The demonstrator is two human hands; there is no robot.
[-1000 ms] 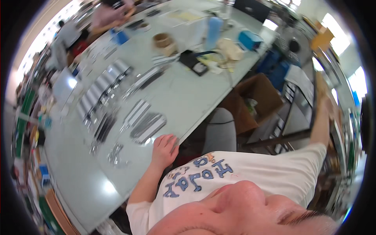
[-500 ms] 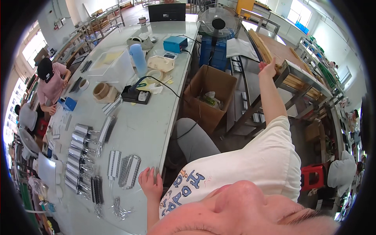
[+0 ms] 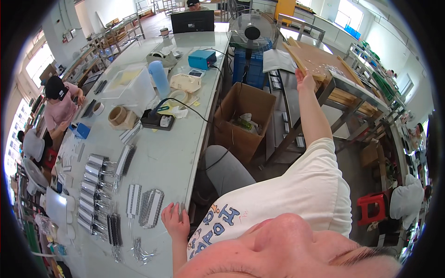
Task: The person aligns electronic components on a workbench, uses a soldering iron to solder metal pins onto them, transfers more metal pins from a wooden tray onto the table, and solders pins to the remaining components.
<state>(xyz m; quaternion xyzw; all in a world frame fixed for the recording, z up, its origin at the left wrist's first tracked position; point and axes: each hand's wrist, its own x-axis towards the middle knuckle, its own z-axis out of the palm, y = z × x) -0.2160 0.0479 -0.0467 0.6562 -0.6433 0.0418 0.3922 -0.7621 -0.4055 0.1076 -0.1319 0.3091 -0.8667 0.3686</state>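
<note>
My left hand (image 3: pixel 175 220) rests flat on the near edge of the long white workbench (image 3: pixel 185 134), fingers spread, holding nothing. Just left of it lie rows of small grey metal parts (image 3: pixel 150 207) and several more rows (image 3: pixel 92 185) further left. My right arm stretches out to the right and far away; my right hand (image 3: pixel 304 79) touches the edge of a wooden board (image 3: pixel 315 58) lying on a metal rack table. Whether it grips the board is not clear.
An open cardboard box (image 3: pixel 245 118) stands on the floor beside the bench, with a grey chair back (image 3: pixel 227 171) near me. A standing fan (image 3: pixel 252 32), a blue device (image 3: pixel 201 59), a tape roll (image 3: pixel 118 116) and a monitor (image 3: pixel 192 21) are farther off. A person in pink (image 3: pixel 58 106) sits at left.
The view has swung to the right. My right hand has stayed stretched out to the wooden board on the rack. My left hand stays on the bench edge.
</note>
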